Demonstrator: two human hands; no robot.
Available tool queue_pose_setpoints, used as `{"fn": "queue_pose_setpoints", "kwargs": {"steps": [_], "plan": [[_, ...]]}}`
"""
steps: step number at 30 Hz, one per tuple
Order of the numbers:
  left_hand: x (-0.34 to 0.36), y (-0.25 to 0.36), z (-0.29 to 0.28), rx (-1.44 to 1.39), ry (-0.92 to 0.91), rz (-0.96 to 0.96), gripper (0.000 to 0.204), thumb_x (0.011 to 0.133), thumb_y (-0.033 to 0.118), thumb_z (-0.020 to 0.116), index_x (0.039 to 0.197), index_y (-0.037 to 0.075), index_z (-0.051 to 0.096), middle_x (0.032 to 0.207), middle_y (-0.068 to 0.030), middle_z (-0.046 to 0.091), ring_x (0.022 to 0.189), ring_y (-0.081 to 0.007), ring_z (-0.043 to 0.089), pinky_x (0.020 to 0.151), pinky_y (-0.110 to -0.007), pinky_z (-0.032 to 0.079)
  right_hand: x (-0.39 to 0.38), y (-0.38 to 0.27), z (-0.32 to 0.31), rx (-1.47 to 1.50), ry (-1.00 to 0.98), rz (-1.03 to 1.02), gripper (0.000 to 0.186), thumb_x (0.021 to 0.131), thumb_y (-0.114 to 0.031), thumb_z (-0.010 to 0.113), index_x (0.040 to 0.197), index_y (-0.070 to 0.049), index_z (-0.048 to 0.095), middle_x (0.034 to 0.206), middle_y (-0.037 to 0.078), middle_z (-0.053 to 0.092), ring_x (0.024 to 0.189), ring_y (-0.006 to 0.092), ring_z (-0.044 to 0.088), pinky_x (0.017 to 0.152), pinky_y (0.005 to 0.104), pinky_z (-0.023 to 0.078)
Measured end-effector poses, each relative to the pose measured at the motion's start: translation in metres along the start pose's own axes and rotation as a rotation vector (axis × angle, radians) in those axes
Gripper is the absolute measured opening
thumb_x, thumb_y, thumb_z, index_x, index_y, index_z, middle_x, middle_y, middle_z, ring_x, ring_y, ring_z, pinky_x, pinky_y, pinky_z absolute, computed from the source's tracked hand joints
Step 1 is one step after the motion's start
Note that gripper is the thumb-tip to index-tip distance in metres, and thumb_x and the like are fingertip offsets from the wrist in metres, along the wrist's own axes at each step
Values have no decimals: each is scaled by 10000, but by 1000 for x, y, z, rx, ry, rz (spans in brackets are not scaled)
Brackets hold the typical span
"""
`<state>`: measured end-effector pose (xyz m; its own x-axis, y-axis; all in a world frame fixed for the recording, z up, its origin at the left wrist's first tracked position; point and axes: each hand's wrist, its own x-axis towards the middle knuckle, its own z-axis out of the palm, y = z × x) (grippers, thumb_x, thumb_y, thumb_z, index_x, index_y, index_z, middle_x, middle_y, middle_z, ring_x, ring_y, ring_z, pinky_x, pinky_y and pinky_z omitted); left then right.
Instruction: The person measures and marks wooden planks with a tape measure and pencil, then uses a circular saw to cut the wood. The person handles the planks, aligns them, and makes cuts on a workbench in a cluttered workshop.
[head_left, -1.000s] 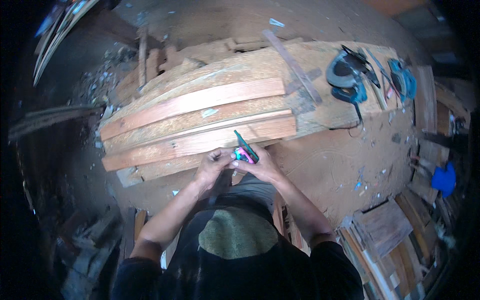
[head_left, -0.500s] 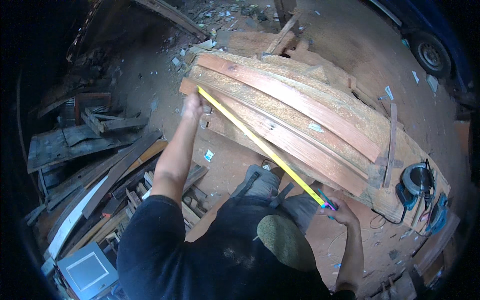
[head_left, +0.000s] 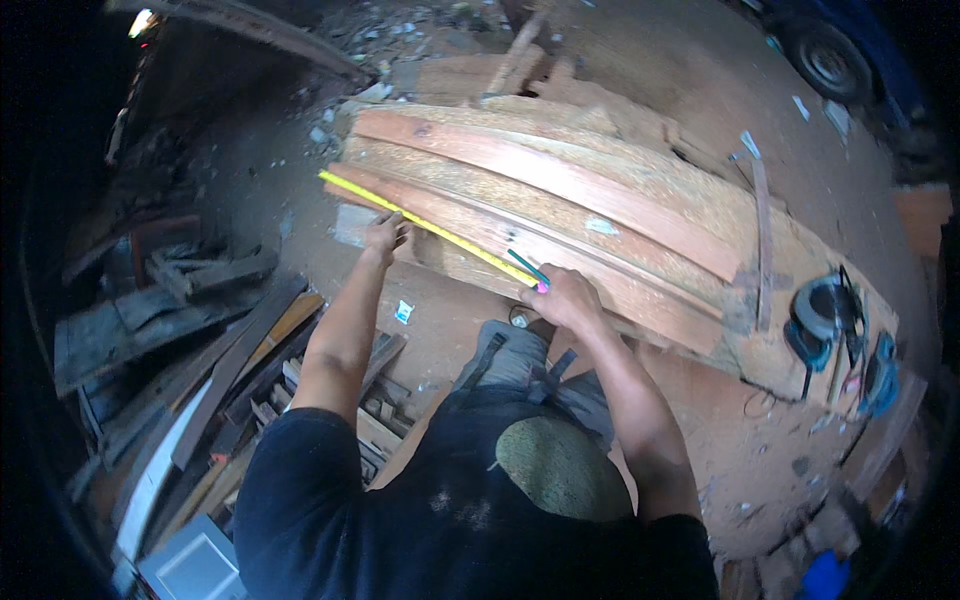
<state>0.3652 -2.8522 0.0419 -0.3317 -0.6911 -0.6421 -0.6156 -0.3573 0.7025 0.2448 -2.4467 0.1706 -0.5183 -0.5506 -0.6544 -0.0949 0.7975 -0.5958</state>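
A yellow tape measure (head_left: 455, 240) is drawn out along the near reddish wooden plank (head_left: 560, 265), its free end at the plank's left end. My left hand (head_left: 382, 236) is closed at the blade partway along, beside the plank's near edge. At the other end, my right hand (head_left: 568, 298) grips the tape measure's case, of which only a pink and dark bit shows. A slim green stick like a pencil (head_left: 528, 266) juts from the same hand. A second plank (head_left: 570, 180) lies behind, on the rough particle-board worktop (head_left: 660, 225).
A circular saw (head_left: 820, 310) and a teal power tool (head_left: 880, 375) sit at the worktop's right end, near a thin wooden strip (head_left: 763, 245). Scrap timber (head_left: 215, 400) is heaped at left. A blue vehicle's wheel (head_left: 828, 58) stands far right.
My right hand has moved left and up to the plank, and the drawn-out blade is shorter. My left hand is now partway along the blade, with the free end beyond it.
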Motion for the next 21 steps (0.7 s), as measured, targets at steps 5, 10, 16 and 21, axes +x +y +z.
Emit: {"fn": "queue_pose_setpoints", "kwargs": {"steps": [5,10,16,21], "plan": [[-38,-15,41,725,384,718,415,973,287,693,1254,-14,644,1077,-146,674,957,-263,644,809,-403,529,-24,93,-32,56,10,64,631,736,-520,786,1200,-101,697,1124,200,724,1078,380,679,943,470,533],[-174,-19,209,584,-483,1010,332,960,257,699,1198,26,685,1102,-169,671,1002,-299,648,850,-404,531,-90,205,-80,172,230,252,797,646,-446,891,1275,-32,630,1152,153,734,1065,305,702,926,410,541],[-326,-31,405,724,-1297,1265,377,859,247,723,1171,35,703,1218,-181,680,1198,-380,591,1040,-467,459,-173,300,-116,293,451,251,794,639,-337,926,1277,6,600,1033,140,717,972,267,691,871,378,530],[-350,-66,517,1270,-1520,1180,379,808,265,755,1153,110,733,1118,-161,726,1044,-355,680,939,-433,536,-180,354,-99,423,542,202,851,634,-323,919,1354,-20,581,1117,162,725,984,267,702,891,378,533]]}}
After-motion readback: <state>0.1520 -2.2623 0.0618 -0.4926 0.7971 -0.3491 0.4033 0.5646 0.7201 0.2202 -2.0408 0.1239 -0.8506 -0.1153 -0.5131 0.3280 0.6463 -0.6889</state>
